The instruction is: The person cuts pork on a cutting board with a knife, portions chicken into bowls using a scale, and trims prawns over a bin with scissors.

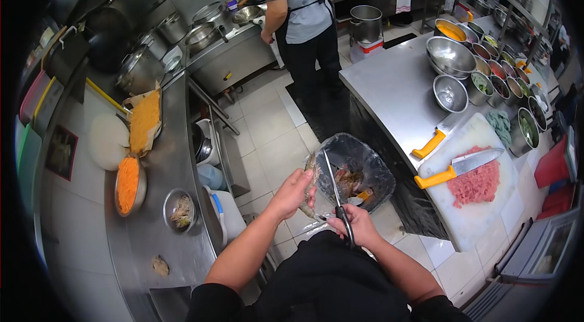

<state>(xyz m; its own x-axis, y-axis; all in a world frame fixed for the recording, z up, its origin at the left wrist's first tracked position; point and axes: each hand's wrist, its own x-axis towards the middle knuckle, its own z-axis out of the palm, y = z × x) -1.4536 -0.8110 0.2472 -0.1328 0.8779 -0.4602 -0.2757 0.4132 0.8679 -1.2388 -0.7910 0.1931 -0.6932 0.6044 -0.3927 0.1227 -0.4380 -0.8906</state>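
Note:
My left hand is closed around a raw shrimp, which points upward with its tail end below the fingers. Black-handled scissors are in my right hand, their blades pointing up and away beside the shrimp. Whether the blades touch the shrimp I cannot tell. Just beyond both hands, a bin lined with a dark plastic bag holds shrimp scraps and other waste.
On the left steel counter are a metal bowl with shrimp pieces, a bowl of orange shreds and an orange-covered tray. At right, two yellow-handled knives lie by minced meat on a white board. A co-worker stands ahead.

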